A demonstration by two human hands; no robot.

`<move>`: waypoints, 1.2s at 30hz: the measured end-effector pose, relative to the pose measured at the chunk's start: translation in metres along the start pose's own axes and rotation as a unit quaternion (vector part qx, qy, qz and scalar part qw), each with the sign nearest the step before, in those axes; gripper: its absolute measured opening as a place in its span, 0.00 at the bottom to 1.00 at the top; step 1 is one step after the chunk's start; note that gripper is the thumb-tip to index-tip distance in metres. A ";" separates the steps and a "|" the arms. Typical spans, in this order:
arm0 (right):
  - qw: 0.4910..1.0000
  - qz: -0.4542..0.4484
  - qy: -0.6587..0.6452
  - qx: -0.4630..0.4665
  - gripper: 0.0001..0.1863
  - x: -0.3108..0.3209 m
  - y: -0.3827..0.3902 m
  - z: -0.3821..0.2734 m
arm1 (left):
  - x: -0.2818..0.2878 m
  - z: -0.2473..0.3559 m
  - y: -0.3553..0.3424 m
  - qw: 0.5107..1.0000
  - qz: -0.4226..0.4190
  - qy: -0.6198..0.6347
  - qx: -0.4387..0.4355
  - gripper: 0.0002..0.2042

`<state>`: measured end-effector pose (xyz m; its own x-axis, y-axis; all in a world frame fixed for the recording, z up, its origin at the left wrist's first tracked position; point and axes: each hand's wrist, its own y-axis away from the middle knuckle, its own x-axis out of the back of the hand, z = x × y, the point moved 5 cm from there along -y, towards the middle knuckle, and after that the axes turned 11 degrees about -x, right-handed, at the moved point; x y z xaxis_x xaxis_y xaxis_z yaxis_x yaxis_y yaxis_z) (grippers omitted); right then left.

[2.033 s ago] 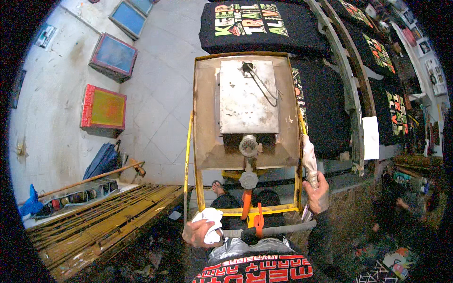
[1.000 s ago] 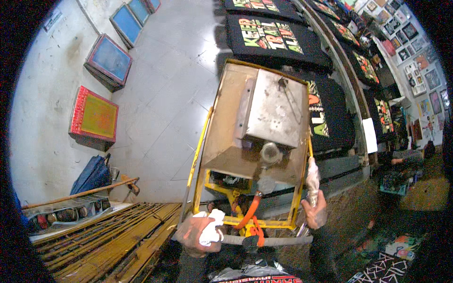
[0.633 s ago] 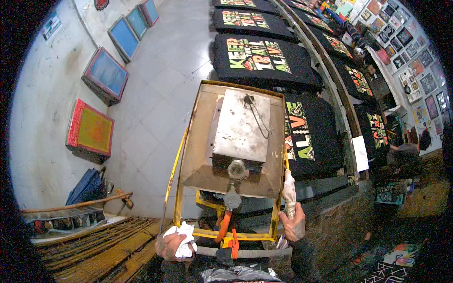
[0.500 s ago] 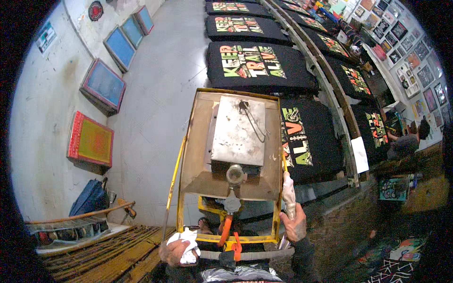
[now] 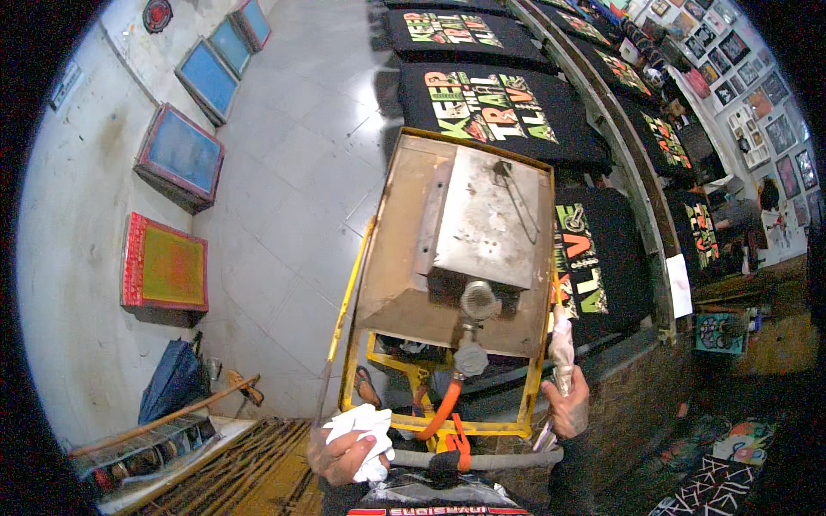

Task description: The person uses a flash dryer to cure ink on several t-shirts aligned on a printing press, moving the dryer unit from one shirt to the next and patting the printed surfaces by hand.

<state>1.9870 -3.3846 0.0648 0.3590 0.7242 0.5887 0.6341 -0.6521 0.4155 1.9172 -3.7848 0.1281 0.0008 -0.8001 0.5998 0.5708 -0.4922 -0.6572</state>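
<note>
A yellow-framed cart carries a metal heater (image 5: 486, 219) with a pale box on a brown tray, a round fitting and an orange hose (image 5: 443, 406). My left hand (image 5: 341, 460) is closed around a bunched white cloth (image 5: 366, 427), beside the near left corner of the yellow frame (image 5: 482, 425); whether it also grips the frame is hidden. My right hand (image 5: 568, 411) wraps the lower end of the cloth-covered handle (image 5: 563, 344) on the cart's right side. The grey padded bar (image 5: 525, 460) crosses between my hands, close to my body.
Black printed shirts (image 5: 495, 107) lie in a row along a long table, close to the cart's right and far sides. Coloured screen frames (image 5: 179, 153) lean on the left wall. A dark blue umbrella (image 5: 170, 383) and bamboo poles (image 5: 228, 469) are at the lower left. Another person (image 5: 753, 215) is at the right.
The cart has shifted right in the picture and turned slightly clockwise, its far end tilting toward the shirts. Both hands moved with it, keeping their grips on the cloth and handle.
</note>
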 end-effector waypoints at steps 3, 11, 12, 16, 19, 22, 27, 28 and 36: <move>0.999 -0.014 -0.050 0.003 0.18 -0.019 0.000 -0.002 | 0.010 -0.005 -0.038 0.997 0.002 0.008 -0.075 0.14; 0.989 -0.016 -0.143 0.031 0.20 -0.036 0.002 0.013 | 0.024 -0.001 -0.051 0.996 -0.067 -0.011 -0.053 0.22; 0.988 0.005 -0.133 0.073 0.20 -0.038 -0.002 0.015 | 0.022 -0.007 -0.042 0.997 -0.054 0.000 -0.047 0.22; 0.981 -0.005 -0.147 0.126 0.19 -0.038 -0.023 0.035 | 0.010 -0.016 -0.019 0.997 -0.036 0.032 -0.055 0.24; 0.991 -0.027 -0.109 0.066 0.21 -0.034 -0.014 0.017 | 0.008 -0.009 -0.025 0.995 0.010 -0.027 -0.099 0.21; 0.983 -0.064 -0.152 0.076 0.18 -0.035 -0.013 0.016 | -0.008 -0.015 -0.015 0.979 0.101 -0.112 -0.139 0.20; 0.979 -0.070 -0.166 0.099 0.18 -0.037 -0.050 0.028 | -0.035 -0.037 -0.011 0.975 0.136 -0.086 -0.156 0.21; 0.975 -0.087 -0.182 0.097 0.19 -0.039 -0.056 0.027 | -0.037 -0.036 -0.013 0.972 0.156 -0.079 -0.157 0.22; 0.977 0.017 -0.083 0.195 0.22 -0.041 -0.107 0.054 | -0.078 -0.069 0.000 0.972 0.147 -0.093 -0.160 0.19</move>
<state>1.9419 -3.3321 -0.0413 0.4702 0.7505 0.4644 0.8207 -0.5654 0.0826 1.8604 -3.7469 0.0496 0.2899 -0.8619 0.4161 0.2379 -0.3562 -0.9036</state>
